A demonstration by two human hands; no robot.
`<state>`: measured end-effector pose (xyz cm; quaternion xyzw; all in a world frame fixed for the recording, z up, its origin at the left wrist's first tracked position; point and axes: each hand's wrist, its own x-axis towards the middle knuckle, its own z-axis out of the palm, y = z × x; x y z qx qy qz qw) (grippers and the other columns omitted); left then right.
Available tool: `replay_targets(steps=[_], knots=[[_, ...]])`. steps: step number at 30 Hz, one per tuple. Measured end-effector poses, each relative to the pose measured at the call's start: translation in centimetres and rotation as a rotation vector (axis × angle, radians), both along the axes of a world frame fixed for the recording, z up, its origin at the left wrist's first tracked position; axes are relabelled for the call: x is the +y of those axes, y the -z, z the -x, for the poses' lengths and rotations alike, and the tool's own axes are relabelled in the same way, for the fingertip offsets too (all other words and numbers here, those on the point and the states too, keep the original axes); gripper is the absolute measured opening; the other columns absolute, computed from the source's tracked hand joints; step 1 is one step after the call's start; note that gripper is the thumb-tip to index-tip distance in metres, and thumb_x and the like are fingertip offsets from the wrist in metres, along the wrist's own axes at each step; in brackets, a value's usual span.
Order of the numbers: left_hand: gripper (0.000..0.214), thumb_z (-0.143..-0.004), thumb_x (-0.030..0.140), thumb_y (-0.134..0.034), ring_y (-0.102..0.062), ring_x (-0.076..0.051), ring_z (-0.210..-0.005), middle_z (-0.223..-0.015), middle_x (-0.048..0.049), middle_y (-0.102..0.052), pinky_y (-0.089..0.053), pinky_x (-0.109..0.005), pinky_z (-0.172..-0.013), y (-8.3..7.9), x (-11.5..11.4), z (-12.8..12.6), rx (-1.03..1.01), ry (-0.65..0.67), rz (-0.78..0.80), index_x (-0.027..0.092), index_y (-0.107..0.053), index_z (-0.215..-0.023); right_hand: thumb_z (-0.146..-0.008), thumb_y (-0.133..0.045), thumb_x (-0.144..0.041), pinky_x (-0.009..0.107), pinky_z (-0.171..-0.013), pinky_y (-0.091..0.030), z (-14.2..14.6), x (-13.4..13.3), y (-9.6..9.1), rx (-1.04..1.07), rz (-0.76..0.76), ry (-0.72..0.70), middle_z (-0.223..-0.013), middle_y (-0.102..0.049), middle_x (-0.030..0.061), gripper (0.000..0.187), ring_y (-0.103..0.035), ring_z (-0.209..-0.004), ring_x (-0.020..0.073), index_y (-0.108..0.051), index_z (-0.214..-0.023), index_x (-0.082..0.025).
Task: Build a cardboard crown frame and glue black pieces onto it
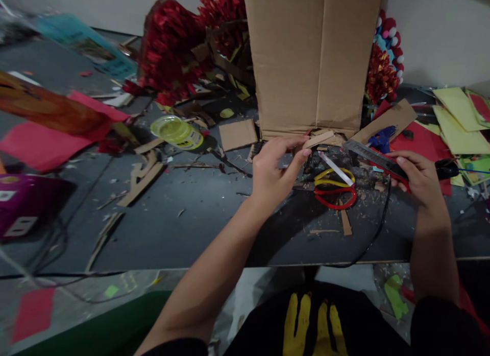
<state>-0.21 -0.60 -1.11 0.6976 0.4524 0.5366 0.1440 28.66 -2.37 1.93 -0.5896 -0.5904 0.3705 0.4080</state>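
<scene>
In the head view, the left hand (273, 167) pinches a small cardboard strip (321, 139) by one end, near the foot of the tall cardboard panel (306, 60); it looks light and stiff but creasable, suiting a gentle end hold. The right hand (420, 178) grasps a cutter (375, 156), probably light and rigid, best held by its red handle, clear of the blade.

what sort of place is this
Probably a craft workspace: scissors, a large cardboard sheet and yellow paper sheets share a table strewn with scraps.
</scene>
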Motion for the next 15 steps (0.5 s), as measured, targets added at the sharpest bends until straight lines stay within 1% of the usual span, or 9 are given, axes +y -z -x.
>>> replay_targets(steps=[4,9,12,15], knots=[[0.026,-0.087,0.038,-0.053,-0.065,-0.015,-0.091,-0.097,-0.0063,-0.071,-0.053,-0.029,-0.081,0.02,0.01,-0.01,-0.006,-0.006,0.017,0.017,-0.065,-0.098,-0.081,-0.059,-0.043,0.021,-0.029,-0.026,-0.04,0.27,0.37,0.02,-0.003,0.012,-0.054,-0.06,-0.0016,0.024,-0.047,-0.035,0.0092,-0.069,-0.093,-0.024],[0.026,-0.087,0.039,-0.053,-0.065,-0.015,-0.091,-0.096,-0.0058,-0.071,-0.053,-0.029,-0.081,-0.08,0.01,0.0,-0.007,-0.01,0.026,0.017,-0.065,-0.096,-0.081,-0.059,-0.041,0.02,-0.029,-0.027,-0.56,0.44,0.74,0.028,0.007,0.025,-0.051,-0.059,-0.0026,0.023,-0.048,-0.036,0.0096,-0.069,-0.094,-0.025],[0.027,-0.087,0.04,-0.053,-0.065,-0.015,-0.091,-0.096,-0.0059,-0.071,-0.053,-0.029,-0.081,-0.17,-0.04,0.03,-0.008,-0.015,0.042,0.017,-0.065,-0.096,-0.082,-0.059,-0.041,0.019,-0.028,-0.027,-0.83,0.46,0.66,0.037,0.003,0.031,-0.05,-0.058,-0.0034,0.023,-0.047,-0.035,0.0082,-0.068,-0.095,-0.025],[0.026,-0.087,0.04,-0.053,-0.065,-0.015,-0.09,-0.095,-0.0055,-0.071,-0.053,-0.029,-0.081,-0.23,-0.05,0.07,-0.019,-0.02,0.047,0.018,-0.065,-0.096,-0.081,-0.06,-0.038,0.017,-0.028,-0.028,-0.68,0.39,0.34,0.09,-0.007,0.069,-0.053,-0.06,-0.0023,0.023,-0.05,-0.037,0.0079,-0.067,-0.094,-0.022]])
